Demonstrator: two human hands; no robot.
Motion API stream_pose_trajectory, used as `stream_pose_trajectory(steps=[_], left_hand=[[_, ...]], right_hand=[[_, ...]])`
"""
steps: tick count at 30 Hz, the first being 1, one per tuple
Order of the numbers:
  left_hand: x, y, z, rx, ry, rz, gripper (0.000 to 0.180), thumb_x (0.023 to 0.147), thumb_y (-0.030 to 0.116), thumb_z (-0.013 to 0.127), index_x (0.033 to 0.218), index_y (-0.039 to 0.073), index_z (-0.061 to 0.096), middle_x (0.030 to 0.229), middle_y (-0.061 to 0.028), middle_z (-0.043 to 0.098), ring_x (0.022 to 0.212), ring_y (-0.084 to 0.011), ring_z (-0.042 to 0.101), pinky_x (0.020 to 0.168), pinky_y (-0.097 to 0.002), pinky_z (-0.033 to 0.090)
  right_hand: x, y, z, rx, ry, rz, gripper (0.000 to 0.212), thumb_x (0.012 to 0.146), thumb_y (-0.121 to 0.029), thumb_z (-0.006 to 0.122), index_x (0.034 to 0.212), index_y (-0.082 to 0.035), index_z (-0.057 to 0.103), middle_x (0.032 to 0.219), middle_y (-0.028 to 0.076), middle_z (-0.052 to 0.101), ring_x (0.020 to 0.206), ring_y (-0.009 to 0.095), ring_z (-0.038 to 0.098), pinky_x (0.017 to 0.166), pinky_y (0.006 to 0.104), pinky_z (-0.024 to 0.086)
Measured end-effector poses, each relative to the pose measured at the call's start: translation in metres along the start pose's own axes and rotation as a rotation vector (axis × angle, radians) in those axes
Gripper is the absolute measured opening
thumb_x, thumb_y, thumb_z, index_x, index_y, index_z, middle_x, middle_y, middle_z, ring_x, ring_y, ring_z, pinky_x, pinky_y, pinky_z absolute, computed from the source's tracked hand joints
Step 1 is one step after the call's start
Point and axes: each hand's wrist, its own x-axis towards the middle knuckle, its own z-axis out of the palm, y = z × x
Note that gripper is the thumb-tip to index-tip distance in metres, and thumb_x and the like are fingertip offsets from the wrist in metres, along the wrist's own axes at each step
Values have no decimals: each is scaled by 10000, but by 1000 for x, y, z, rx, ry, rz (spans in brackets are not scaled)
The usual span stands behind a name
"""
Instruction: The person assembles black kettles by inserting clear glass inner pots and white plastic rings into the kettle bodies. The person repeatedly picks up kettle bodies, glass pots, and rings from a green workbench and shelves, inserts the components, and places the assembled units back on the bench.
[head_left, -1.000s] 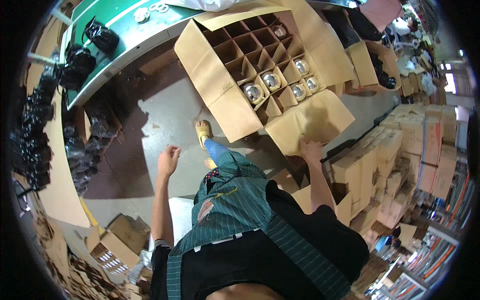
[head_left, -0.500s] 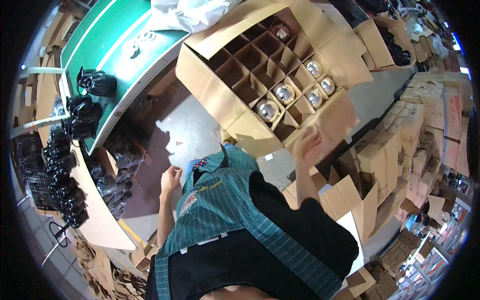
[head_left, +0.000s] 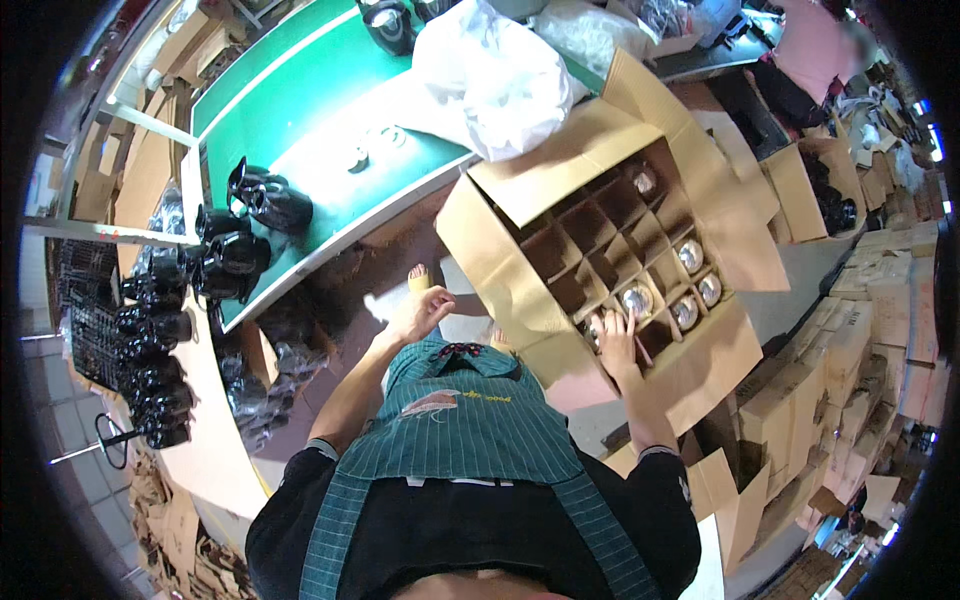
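Observation:
A large open cardboard carton (head_left: 530,345) stands in front of me, split by brown dividers (head_left: 590,230) into square cells. Several of those cells hold silver round-ended pieces that look like flask liners, among them one at the middle of the near row (head_left: 637,299). My right hand (head_left: 617,345) reaches over the near edge into the carton, its fingers bent around a silver flask liner (head_left: 593,330) in the near left corner, mostly covered by the hand. Outside the carton's left side, my left hand (head_left: 422,312) hovers before my apron with fingers curled and nothing visible in them.
A green-topped table (head_left: 330,130) at the left bears black jugs (head_left: 275,205) and a white plastic bag (head_left: 490,80). More black jugs (head_left: 155,375) line up farther left. Cartons (head_left: 800,410) are stacked at the right. A person (head_left: 815,50) is at the far right.
My right hand has moved from beyond the carton's near flap down into its near left cell. My left hand has risen and shifted right. The whole view has shifted.

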Motion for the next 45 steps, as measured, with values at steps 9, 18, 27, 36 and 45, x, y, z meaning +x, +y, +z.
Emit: stream_pose_trajectory(steps=[9,18,27,36,45], left_hand=[[186,-11,-131,-18,90,410,227,980,232,677,1124,56,684,907,-145,742,804,-261,734,730,-371,577],[339,65,-156,-174,-153,676,225,972,177,685,1149,41,652,960,-169,708,818,-276,716,715,-397,564],[305,-157,-208,152,555,81,145,911,111,717,1050,114,675,859,-53,640,811,-234,642,738,-355,519],[336,-193,-260,495,568,162,168,850,195,790,975,124,704,1055,-62,665,957,-268,668,800,-390,535],[170,-54,-329,-186,500,332,255,867,34,779,1115,48,721,1112,-151,720,1087,-308,700,931,-390,557]], right_hand=[[22,-53,-123,217,26,548,880,653,-209,855,1444,-147,476,1305,205,548,1239,401,501,1122,576,344],[65,-218,-149,1244,904,1239,725,859,-16,765,1477,13,388,1419,174,521,1266,268,548,1055,405,483],[234,-298,-165,2108,598,1036,675,870,-94,627,1510,-6,428,1538,141,482,1419,268,470,1212,425,336],[351,-253,-167,2282,110,655,679,879,-201,756,1467,-44,454,1389,64,551,1282,180,524,1104,324,403],[447,-282,-218,2424,-200,350,736,912,-345,702,1507,-13,422,1378,111,599,1215,216,622,991,370,538]])
